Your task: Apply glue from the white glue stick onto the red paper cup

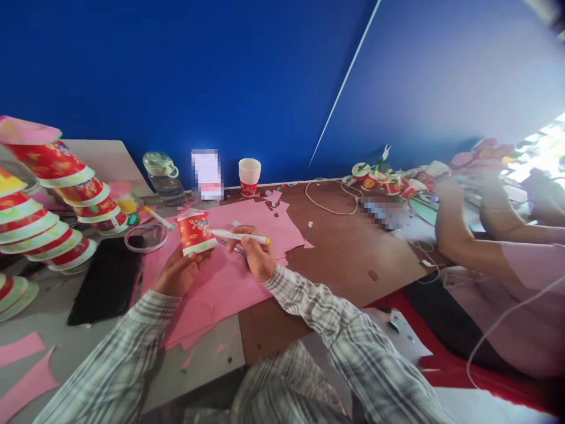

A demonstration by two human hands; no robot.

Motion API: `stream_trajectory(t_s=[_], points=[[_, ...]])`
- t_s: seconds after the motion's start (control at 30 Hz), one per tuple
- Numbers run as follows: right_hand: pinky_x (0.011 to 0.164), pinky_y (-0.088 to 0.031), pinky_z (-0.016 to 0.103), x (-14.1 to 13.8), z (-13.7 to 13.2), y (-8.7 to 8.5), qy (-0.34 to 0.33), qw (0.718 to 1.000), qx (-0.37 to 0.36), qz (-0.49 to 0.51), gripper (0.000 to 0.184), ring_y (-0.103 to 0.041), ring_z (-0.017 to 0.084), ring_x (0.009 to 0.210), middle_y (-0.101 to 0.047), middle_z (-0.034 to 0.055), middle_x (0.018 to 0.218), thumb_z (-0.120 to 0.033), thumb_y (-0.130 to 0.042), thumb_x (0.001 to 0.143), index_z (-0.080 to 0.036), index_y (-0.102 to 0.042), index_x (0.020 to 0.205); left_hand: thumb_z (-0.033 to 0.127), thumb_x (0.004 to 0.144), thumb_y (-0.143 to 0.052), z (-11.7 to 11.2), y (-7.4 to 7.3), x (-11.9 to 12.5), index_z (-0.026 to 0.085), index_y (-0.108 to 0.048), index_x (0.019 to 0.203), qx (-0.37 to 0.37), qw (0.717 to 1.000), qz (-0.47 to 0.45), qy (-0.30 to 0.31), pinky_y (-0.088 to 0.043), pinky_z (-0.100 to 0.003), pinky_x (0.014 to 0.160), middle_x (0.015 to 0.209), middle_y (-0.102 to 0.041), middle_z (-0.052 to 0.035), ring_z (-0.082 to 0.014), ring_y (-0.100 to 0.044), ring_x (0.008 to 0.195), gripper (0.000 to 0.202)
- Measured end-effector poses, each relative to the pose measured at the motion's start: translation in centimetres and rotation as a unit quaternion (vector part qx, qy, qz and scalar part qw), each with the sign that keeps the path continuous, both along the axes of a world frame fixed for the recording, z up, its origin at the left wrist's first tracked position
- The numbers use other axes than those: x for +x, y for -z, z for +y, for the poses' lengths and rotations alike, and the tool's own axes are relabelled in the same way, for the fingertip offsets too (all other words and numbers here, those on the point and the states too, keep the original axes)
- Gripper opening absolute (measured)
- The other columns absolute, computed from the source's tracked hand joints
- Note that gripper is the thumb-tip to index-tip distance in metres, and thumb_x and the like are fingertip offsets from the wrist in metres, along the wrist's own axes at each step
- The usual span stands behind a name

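Paper (238, 277) lies on table (339, 253); phone (106, 280) to its left, cup stacks (44, 232) farther left. Bottle (165, 182) behind, before wall (212, 76). Cup (194, 231) over paper, marker (228, 235) to the cup's right.

We hold a red patterned cup (195, 231) in our left grip (183, 272) and a white marker (241, 237) in our right grip (257, 253), its tip close to the cup; whether it touches, we can't quite tell. Beneath, pink sheets (220, 294) lie on the bench (335, 253). Leftward we see a flat black device (106, 280) and leaning cups (79, 191); rightward, another person's arms (459, 235).
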State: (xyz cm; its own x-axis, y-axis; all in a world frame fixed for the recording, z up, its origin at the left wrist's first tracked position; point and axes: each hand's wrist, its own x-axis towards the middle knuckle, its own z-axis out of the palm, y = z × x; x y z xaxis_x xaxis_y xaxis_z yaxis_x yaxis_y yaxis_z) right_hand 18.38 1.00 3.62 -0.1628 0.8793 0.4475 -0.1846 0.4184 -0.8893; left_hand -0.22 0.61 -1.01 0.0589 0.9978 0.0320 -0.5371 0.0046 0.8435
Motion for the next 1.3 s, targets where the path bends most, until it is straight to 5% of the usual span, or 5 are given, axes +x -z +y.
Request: stream_trajectory(t_s=[0.1, 0.23, 0.33, 0.77, 1.3], points=[[0.087, -0.051, 0.035, 0.3, -0.4, 0.0, 0.010, 0.998, 0.045, -0.040, 0.031, -0.062, 0.016, 0.090, -0.066, 0.0071, 0.087, -0.038, -0.042, 0.089, -0.015, -0.056, 0.104, 0.031, 0.059, -0.066, 0.1, 0.3, -0.2, 0.016, -0.051, 0.112, -0.003, 1.000, 0.005, 0.007, -0.036, -0.046, 0.087, 0.108, -0.058, -0.0153, -0.0282, -0.055, 0.097, 0.057], [0.093, -0.052, 0.037, 0.5, -0.8, 0.9, 0.019, 0.989, 0.120, -0.087, 0.021, -0.064, 0.015, 0.084, -0.067, 0.0051, 0.083, -0.031, -0.047, 0.087, -0.016, -0.061, 0.090, 0.031, 0.058, -0.066, 0.0, 0.1, 0.0, 0.016, -0.050, 0.112, -0.007, 1.000, 0.007, 0.018, -0.035, -0.047, 0.088, 0.108, -0.058, -0.0155, -0.0280, -0.054, 0.097, 0.058], [0.101, -0.049, 0.038, 0.3, -1.2, 1.6, 0.027, 0.978, 0.167, -0.122, 0.018, -0.065, 0.014, 0.086, -0.067, 0.0040, 0.080, -0.025, -0.047, 0.087, -0.017, -0.061, 0.097, 0.028, 0.058, -0.066, -0.2, -0.4, 0.4, 0.017, -0.051, 0.111, -0.008, 1.000, 0.011, 0.014, -0.034, -0.046, 0.089, 0.110, -0.056, -0.0141, -0.0277, -0.053, 0.099, 0.056], [0.084, -0.054, 0.032, 0.1, -1.6, 1.6, 0.024, 0.964, 0.186, -0.189, 0.022, -0.061, 0.015, 0.084, -0.067, 0.0085, 0.094, -0.021, -0.046, 0.087, -0.014, -0.056, 0.105, 0.023, 0.058, -0.067, -0.4, -1.0, 1.0, 0.019, -0.054, 0.101, 0.000, 0.999, 0.032, -0.004, -0.032, -0.047, 0.091, 0.102, -0.058, -0.0091, -0.0252, -0.053, 0.098, 0.045], [0.089, -0.054, 0.033, -0.1, -1.5, 1.7, 0.034, 0.963, 0.181, -0.197, 0.021, -0.062, 0.017, 0.094, -0.068, 0.0085, 0.097, -0.022, -0.046, 0.087, -0.016, -0.056, 0.105, 0.023, 0.059, -0.067, -0.4, -0.8, 1.2, 0.018, -0.054, 0.101, 0.024, 0.999, 0.047, -0.007, -0.034, -0.046, 0.088, 0.100, -0.059, -0.0111, -0.0265, -0.053, 0.098, 0.045]])
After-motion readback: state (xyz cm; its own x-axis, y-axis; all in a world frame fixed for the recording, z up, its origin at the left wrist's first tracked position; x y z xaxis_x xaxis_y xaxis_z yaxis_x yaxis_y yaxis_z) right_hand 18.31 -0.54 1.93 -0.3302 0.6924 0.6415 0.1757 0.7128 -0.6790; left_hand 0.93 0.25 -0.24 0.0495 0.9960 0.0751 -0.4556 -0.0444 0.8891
